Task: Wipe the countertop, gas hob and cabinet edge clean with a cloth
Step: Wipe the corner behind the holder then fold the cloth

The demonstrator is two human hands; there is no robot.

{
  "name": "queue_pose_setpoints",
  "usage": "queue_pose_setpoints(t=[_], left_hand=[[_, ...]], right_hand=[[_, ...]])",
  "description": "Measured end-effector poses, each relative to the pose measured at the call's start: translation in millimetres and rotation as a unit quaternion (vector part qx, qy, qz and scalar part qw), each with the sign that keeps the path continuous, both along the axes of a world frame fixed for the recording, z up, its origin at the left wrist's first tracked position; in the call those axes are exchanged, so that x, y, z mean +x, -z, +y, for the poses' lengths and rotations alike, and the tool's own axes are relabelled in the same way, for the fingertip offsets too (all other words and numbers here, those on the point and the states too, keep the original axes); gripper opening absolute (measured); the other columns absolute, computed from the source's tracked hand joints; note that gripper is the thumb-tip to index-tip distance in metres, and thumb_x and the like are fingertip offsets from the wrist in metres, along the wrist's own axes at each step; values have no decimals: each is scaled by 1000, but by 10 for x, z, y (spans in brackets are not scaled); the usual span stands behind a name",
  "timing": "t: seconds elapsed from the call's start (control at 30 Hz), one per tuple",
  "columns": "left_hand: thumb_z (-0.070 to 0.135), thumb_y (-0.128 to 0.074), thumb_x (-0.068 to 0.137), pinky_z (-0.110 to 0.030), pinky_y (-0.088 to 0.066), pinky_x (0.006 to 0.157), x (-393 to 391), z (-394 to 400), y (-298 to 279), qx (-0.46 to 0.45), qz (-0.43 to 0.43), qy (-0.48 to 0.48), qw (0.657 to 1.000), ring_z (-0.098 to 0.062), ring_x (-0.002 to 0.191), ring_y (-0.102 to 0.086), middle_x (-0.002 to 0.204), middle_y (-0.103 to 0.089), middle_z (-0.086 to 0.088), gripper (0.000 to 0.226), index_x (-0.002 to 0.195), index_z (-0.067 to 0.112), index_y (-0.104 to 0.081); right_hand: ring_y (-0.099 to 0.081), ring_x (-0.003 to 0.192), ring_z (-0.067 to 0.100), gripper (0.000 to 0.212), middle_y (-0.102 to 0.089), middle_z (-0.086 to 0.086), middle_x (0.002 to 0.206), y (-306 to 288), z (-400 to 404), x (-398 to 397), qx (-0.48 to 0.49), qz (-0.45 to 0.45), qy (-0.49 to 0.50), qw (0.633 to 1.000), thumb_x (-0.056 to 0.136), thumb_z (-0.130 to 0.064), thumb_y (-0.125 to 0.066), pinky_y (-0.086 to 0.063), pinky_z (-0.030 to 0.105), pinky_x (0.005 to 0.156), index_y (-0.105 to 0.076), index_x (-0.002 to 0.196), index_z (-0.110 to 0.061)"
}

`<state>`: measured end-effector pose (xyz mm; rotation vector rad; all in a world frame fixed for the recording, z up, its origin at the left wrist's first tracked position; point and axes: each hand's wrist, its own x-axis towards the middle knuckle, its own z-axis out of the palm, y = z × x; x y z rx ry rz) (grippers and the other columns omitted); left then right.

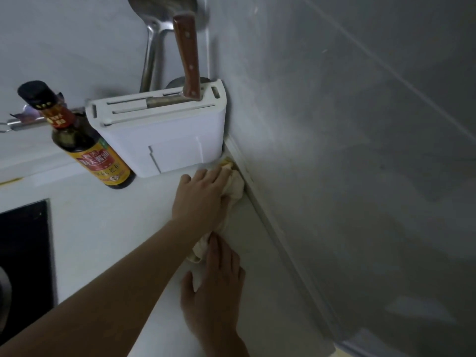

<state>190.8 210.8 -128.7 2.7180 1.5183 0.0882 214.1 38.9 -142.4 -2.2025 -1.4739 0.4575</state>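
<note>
— Head view: where's your cloth (235, 185)?
— At the countertop's (108, 228) back right corner, against the wall trim beside the knife block (164, 135).
— Hands?
— Your left hand (203, 195) presses it flat-fingered into the seam; your right hand (216, 287) pins the trailing end, likely to stop bunching.

White knife block (164, 135) stands in corner against grey wall (360, 124), one wooden-handled knife (187, 55) slotted near its right end. Dark soy sauce bottle (77, 137) with red-and-yellow label and black cap stands just beside block on its left. Steel ladle (154, 42) hangs behind block. Metal rail (25, 122) runs along back wall behind bottle.
</note>
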Motion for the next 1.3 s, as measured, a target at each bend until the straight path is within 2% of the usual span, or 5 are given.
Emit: queue_pose_setpoints(t=[0.43,0.63,0.87,1.07,1.3], left_hand=[[40,-55,92,-45,-38,96,357,332,-171,-112,20,-63,992,-26,134,-42,136,-56,2,44,130,19,-54],[34,-60,87,-41,-39,98,263,-159,-350,-201,12,36,979,-24,115,-48,125,-61,3,55,142,30,-50],[34,-64,80,-41,-38,96,158,-736,-145,-203,-19,210,956,-15,120,-46,145,-51,23,68,146,40,-47],[36,-62,87,-40,-34,97,71,-841,-167,-201,-14,179,963,-16,133,-41,153,-43,27,66,149,46,-40],[38,-60,81,-41,-42,86,-519,-1653,-123,-178,-42,188,965,-17,119,-51,133,-57,26,56,136,47,-50]], right_hand=[[-28,142,15,80,-31,-10,162,-155,185,137,-51,80,-58,994,88,-45,-52,-27,33,114,-24,160,-26],[-52,108,12,38,-63,-15,116,-2,-210,238,96,92,-10,991,78,-29,-62,-47,30,92,-69,116,-28],[-57,67,9,26,-67,-5,82,180,-704,741,175,157,188,954,76,-31,-49,-42,9,66,-65,95,-37],[-62,93,19,50,-70,6,107,10,-540,814,171,208,194,943,85,-35,-40,-44,24,77,-70,117,-12],[-62,106,13,38,-66,-8,112,-169,-849,435,149,255,172,940,99,-43,-38,-50,33,93,-68,115,-27]])
